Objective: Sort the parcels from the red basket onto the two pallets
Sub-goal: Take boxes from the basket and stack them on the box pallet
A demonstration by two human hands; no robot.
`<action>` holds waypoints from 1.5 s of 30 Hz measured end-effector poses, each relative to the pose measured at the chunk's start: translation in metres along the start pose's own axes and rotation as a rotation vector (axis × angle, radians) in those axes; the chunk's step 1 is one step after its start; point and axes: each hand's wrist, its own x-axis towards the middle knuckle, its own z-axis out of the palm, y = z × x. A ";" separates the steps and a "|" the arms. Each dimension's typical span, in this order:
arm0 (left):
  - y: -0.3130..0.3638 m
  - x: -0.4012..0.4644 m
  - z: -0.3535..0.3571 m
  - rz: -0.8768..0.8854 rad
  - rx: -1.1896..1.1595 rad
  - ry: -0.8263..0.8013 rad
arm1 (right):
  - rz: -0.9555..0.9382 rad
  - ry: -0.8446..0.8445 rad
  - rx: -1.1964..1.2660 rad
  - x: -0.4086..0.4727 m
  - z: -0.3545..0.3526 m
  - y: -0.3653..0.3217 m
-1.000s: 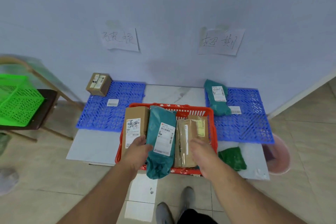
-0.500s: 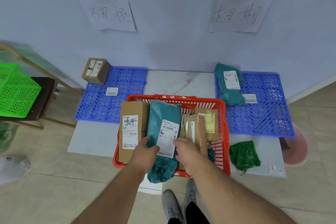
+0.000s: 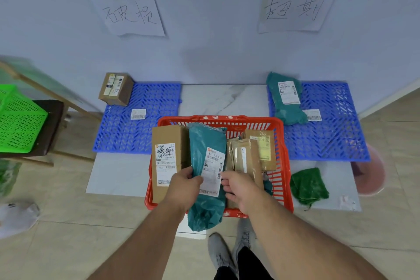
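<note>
1. Two blue pallets against the wall: left pallet (image 3: 145,125) under one handwritten sign, right pallet (image 3: 327,129) under another. Same layout as a second ago, only larger in view, since the head has come closer and lower.
2. Red basket (image 3: 279,143) between the pallets, on the pale floor slab, well stocked: a tall carton (image 3: 169,143) at the left, a teal bag (image 3: 205,166) in the middle, brown packets (image 3: 247,159) at the right.
3. Already sorted, judging by how things lie: a small box (image 3: 116,88) on the far corner of the left pallet, a second teal mailer (image 3: 284,98) on the right pallet. Neither shifted in the last second.
4. Teal bag standing on end, lower end hanging over the basket's near rim, white label (image 3: 212,170) facing the camera.
5. Left hand (image 3: 184,185) on the bag's left edge throughout the last second, fingers now curled round it.
6. Right hand (image 3: 238,185) moved: a second ago over the brown packets, now across at the label's right edge, fingertips pinching the bag there.
7. Meaning: bag now held in both hands with the label turned up, probably for reading before choosing a pallet. Not yet lifted clear of the basket.
</note>
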 end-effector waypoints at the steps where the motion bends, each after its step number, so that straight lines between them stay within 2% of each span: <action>1: -0.001 0.001 -0.001 0.006 0.002 0.007 | 0.005 -0.006 -0.014 0.000 0.001 0.000; 11: -0.007 0.003 -0.017 0.038 0.030 0.057 | -0.013 -0.011 0.083 -0.004 0.008 0.011; 17: 0.003 -0.012 -0.029 0.067 -0.036 0.003 | -0.128 0.036 0.133 -0.027 0.005 0.004; 23: 0.030 -0.039 -0.028 0.213 -0.078 -0.061 | -0.288 0.075 0.179 -0.063 -0.009 -0.023; 31: 0.068 -0.078 0.013 0.414 -0.051 -0.158 | -0.477 0.196 0.195 -0.107 -0.061 -0.042; 38: 0.102 -0.093 0.067 0.466 0.016 -0.222 | -0.534 0.286 0.245 -0.114 -0.131 -0.055; 45: 0.142 -0.075 0.152 0.479 0.100 -0.198 | -0.492 0.308 0.254 -0.083 -0.213 -0.084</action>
